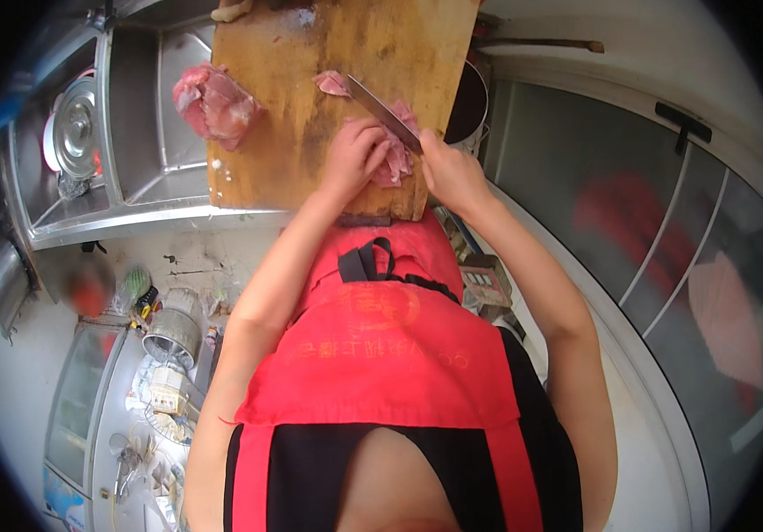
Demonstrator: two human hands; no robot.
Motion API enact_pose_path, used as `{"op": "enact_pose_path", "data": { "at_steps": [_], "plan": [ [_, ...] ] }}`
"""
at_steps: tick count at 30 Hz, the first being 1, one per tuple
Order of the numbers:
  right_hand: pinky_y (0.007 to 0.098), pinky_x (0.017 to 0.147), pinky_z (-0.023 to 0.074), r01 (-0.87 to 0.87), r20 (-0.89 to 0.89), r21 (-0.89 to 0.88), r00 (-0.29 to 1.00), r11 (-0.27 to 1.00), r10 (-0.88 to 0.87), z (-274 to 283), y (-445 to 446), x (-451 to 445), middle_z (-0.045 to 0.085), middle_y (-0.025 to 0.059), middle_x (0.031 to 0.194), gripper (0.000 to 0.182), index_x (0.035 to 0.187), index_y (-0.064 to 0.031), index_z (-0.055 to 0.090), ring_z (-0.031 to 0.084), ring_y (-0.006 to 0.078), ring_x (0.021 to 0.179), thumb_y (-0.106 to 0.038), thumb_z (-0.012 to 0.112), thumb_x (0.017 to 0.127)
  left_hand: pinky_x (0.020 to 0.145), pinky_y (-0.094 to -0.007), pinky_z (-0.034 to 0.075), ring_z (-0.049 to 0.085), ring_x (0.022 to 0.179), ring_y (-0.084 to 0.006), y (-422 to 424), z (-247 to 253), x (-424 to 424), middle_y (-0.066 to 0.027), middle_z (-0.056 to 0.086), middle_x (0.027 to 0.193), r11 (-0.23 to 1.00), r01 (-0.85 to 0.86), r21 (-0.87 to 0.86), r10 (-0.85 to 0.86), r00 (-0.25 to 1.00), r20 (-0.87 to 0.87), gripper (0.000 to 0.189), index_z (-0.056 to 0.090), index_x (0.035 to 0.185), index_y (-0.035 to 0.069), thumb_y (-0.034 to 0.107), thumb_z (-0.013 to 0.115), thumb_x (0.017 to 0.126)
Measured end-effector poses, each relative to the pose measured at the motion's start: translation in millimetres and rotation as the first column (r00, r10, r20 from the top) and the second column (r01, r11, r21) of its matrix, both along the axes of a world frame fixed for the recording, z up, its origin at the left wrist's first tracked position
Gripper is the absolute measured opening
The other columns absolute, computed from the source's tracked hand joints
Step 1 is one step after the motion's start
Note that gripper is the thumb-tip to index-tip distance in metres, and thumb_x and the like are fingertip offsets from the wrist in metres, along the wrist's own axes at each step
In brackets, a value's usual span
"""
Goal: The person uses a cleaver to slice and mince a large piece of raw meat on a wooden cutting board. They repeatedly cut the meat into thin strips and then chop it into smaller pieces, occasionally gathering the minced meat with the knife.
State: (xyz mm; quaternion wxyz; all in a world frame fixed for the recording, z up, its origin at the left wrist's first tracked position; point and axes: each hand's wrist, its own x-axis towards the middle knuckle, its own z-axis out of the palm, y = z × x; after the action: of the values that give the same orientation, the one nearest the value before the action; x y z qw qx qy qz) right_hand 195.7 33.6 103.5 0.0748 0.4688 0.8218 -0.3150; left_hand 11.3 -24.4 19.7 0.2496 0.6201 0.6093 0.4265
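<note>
My right hand (451, 169) grips a kitchen knife (385, 113); its handle is hidden in the fist, and the blade slants up and left over the board. Beside the blade, my left hand (356, 153) rests with curled fingers on sliced raw meat (393, 166), part of which lies under the fingers and the knife. A small separate piece of raw meat (332, 83) lies near the blade's tip. A large chunk of raw meat (216, 106) sits at the left edge of the wooden cutting board (282, 133), partly overhanging it.
A stainless steel sink (182, 189) adjoins the board on the left, with a lidded pot (79, 133) beyond. A dark round container (468, 103) stands close by on the right, below a wooden stick (541, 44). Sliding glass panels (594, 173) line the right side.
</note>
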Motion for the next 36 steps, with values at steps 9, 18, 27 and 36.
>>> {"op": "enact_pose_path", "data": {
  "at_steps": [9, 18, 27, 36],
  "plan": [
    [0.0545, 0.062, 0.0486, 0.091, -0.021, 0.030, 0.996, 0.995, -0.091, 11.3, -12.9, 14.0, 0.063, 0.0222, 0.084, 0.023, 0.105, -0.0049, 0.040, 0.062, 0.0444, 0.074, -0.014, 0.055, 0.090, 0.091, -0.0418, 0.046, 0.059, 0.099, -0.0319, 47.6, -7.7, -65.7, -0.0098, 0.064, 0.107, 0.998, -0.053, 0.038, 0.059, 0.978, -0.201, 0.017, 0.064, 0.099, 0.007, 0.005, 0.066, 0.083],
    [0.0539, 0.061, 0.0481, 0.131, -0.077, 0.069, 0.989, 0.989, -0.125, 23.7, 9.6, 4.4, 0.063, 0.0208, 0.083, 0.024, 0.107, -0.0038, 0.042, 0.062, 0.0436, 0.073, -0.012, 0.055, 0.089, 0.085, -0.0374, 0.051, 0.060, 0.102, -0.0280, 48.1, -12.3, -43.5, -0.0069, 0.063, 0.107, 0.989, 0.143, 0.029, -0.129, 0.950, -0.285, 0.021, 0.066, 0.099, 0.009, 0.006, 0.059, 0.079],
    [0.0534, 0.059, 0.0504, 0.054, -0.020, 0.093, 0.998, 0.994, -0.052, 14.6, 0.8, -8.4, 0.064, 0.0205, 0.079, 0.027, 0.109, -0.0035, 0.043, 0.064, 0.0428, 0.070, -0.006, 0.053, 0.084, 0.080, -0.0355, 0.053, 0.062, 0.097, -0.0255, 48.3, -13.8, -44.6, -0.0048, 0.065, 0.102, 0.980, 0.191, 0.060, -0.164, 0.938, -0.306, 0.022, 0.066, 0.097, 0.011, 0.006, 0.061, 0.077],
    [0.0523, 0.059, 0.0516, 0.048, -0.076, 0.155, 0.996, 0.987, -0.037, -0.7, 26.7, -28.3, 0.066, 0.0191, 0.077, 0.023, 0.109, -0.0058, 0.043, 0.065, 0.0418, 0.071, -0.008, 0.047, 0.086, 0.076, -0.0338, 0.054, 0.063, 0.093, -0.0238, 51.4, -13.7, -51.3, -0.0038, 0.065, 0.101, 0.970, 0.231, 0.081, -0.187, 0.914, -0.359, 0.022, 0.066, 0.096, 0.011, 0.007, 0.062, 0.074]
  ]
}}
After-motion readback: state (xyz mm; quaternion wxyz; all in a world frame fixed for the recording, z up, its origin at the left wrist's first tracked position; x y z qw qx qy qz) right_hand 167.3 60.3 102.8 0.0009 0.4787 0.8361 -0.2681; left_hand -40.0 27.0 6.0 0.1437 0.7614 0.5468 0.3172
